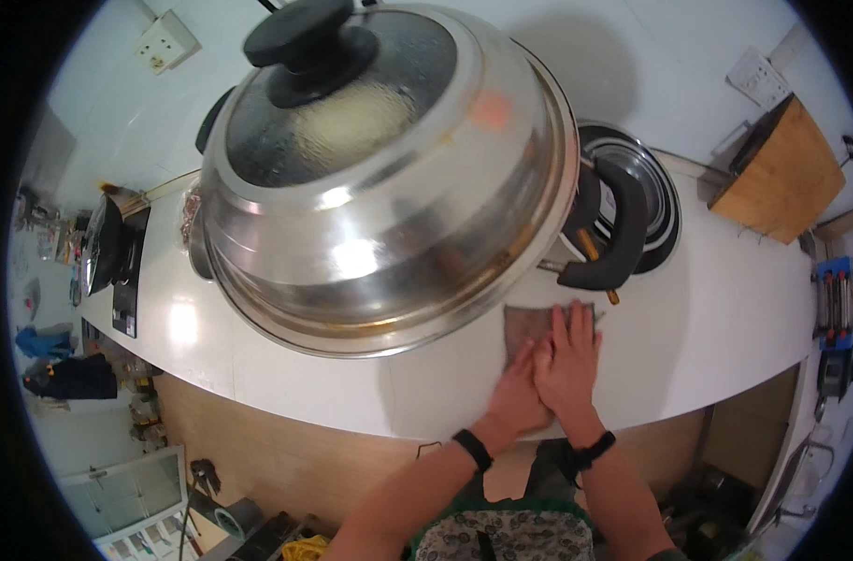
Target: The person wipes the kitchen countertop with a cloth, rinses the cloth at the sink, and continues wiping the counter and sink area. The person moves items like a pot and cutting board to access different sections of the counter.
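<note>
A folded grey-brown cloth (pixel 528 324) lies on the white countertop (pixel 454 379), just right of a large domed steel steamer pot. My right hand (pixel 570 357) rests flat on the cloth's right part, its fingers pointing away from me. Beside it, touching it, my left hand (pixel 521 396) presses on the lower part of the cloth, its fingertips partly beside the other hand. The steel lid (pixel 398 231) has a black knob and a glass window with droplets, and something pale shows through the glass.
Behind the pot's black handle (pixel 626 224) stand nested steel bowls (pixel 636 182). A wooden board (pixel 784 172) leans at the back right. On the far left, a dark wok (pixel 104 245) stands by a black cooktop (pixel 128 280). Wall sockets (pixel 165 43) are above.
</note>
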Tool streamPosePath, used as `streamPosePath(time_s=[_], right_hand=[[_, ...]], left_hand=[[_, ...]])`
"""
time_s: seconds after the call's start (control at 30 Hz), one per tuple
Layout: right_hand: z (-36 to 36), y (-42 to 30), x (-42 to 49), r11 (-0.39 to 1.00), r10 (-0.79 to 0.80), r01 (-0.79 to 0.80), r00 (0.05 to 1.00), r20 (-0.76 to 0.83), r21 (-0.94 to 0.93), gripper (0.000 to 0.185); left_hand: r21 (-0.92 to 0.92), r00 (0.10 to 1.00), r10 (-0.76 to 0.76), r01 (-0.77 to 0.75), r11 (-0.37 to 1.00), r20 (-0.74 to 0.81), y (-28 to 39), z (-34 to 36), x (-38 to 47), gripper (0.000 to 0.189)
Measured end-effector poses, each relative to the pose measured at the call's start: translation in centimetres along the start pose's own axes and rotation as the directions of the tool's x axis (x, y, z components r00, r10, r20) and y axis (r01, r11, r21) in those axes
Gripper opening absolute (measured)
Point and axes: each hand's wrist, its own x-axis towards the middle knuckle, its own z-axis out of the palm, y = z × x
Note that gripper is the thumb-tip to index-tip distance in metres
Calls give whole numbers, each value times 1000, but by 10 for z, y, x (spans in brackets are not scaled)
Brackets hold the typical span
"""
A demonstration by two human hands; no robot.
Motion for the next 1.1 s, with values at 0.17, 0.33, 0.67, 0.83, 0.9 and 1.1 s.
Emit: streamPosePath(time_s=[0.17, 0.33, 0.67, 0.83, 0.9, 1.1], right_hand=[[46, -93, -4, 908, -261, 233, 965, 35, 348, 63], [43, -133, -55, 774, -330, 232, 942, 63, 589, 44], [30, -20, 77, 888, -92, 182, 970, -224, 422, 45], [34, -12, 74, 842, -83, 110, 994, -75, 528, 47], [19, 13, 35, 914, -105, 133, 990, -93, 382, 50], [-64, 119, -89, 944, 119, -140, 989, 85, 299, 59]], left_hand=[[-57, 971, -238, 236, 970, -36, -64, -41, -87, 74], [390, 914, -379, 298, 871, 148, -57, -72, -143, 84], [121, 998, -56, 51, 991, 38, -83, -51, 52, 93], [227, 970, -193, 157, 961, 147, -67, -45, 64, 94], [263, 981, -97, 50, 964, 170, -33, -33, 48, 93], [48, 885, 177, -218, 975, 431, 97, 19, 42, 89]])
